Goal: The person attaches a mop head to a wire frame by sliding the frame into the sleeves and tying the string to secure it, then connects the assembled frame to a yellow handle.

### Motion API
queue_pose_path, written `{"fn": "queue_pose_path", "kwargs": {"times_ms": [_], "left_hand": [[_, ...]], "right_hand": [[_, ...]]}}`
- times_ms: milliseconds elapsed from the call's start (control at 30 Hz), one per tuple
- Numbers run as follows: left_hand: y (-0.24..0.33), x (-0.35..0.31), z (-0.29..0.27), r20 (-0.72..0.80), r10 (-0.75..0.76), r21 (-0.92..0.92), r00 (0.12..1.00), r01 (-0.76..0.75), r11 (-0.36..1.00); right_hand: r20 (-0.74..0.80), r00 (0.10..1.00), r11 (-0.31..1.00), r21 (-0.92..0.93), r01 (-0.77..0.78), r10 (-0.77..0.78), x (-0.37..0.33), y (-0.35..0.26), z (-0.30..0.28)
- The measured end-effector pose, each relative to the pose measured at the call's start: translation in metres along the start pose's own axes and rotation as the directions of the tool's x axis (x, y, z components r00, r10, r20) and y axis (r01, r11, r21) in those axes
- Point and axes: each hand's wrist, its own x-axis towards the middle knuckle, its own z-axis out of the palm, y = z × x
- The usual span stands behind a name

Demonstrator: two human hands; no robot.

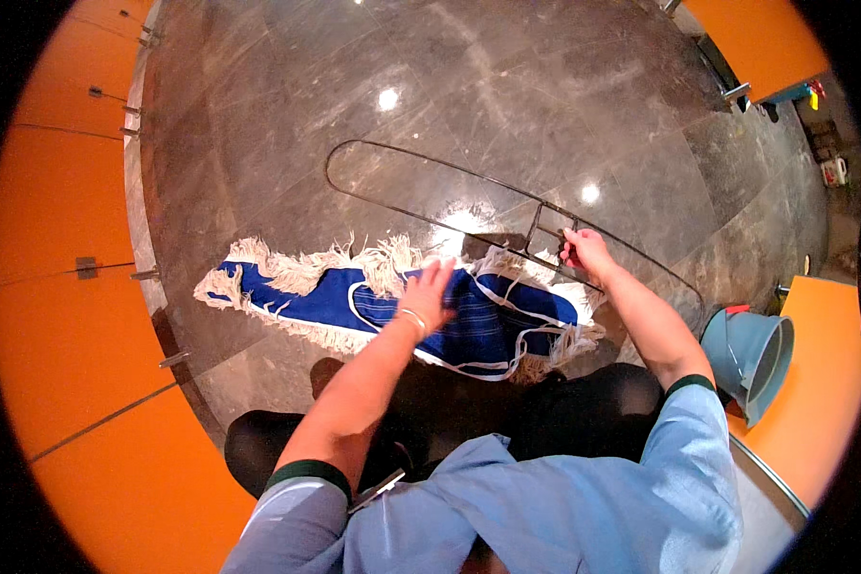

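Note:
A blue dust mop head (301, 295) with a cream yarn fringe and white ties is spread on the floor in front of my knees. Over its middle is my left hand (429, 298), open with fingers apart and slightly blurred; I cannot tell whether it touches the cloth. My right hand (586, 253) pinches a long, dark wire mop frame (440, 163) near its central crosspieces. The rounded left end of the frame extends beyond the mop head's far edge, while its near side passes close to the fringe.
Orange cabinet fronts (62, 258) with metal handles line the left side. To my right stands a grey-blue bucket (737, 354) beside an orange panel (827, 368). Grey floor tiles (517, 86) stretch ahead, and a white container (834, 172) is at the far right.

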Motion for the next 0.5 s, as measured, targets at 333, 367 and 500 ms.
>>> {"fn": "queue_pose_path", "kwargs": {"times_ms": [333,367,500], "left_hand": [[-0.047,0.065,-0.042,-0.374,-0.281,-0.254,0.884,0.194,0.948],[-0.048,0.070,-0.055,-0.449,-0.343,-0.328,0.825,0.205,0.922],[-0.084,0.077,-0.083,-0.636,-0.475,-0.623,0.608,-0.041,0.781]], "right_hand": [[-0.002,0.924,0.895,0.249,0.371,-0.382,-0.112,-0.167,-0.022],[-0.018,0.916,0.883,0.259,0.392,-0.401,-0.117,-0.173,-0.034],[-0.032,0.887,0.851,0.265,0.453,-0.462,-0.158,-0.192,-0.072]]}}
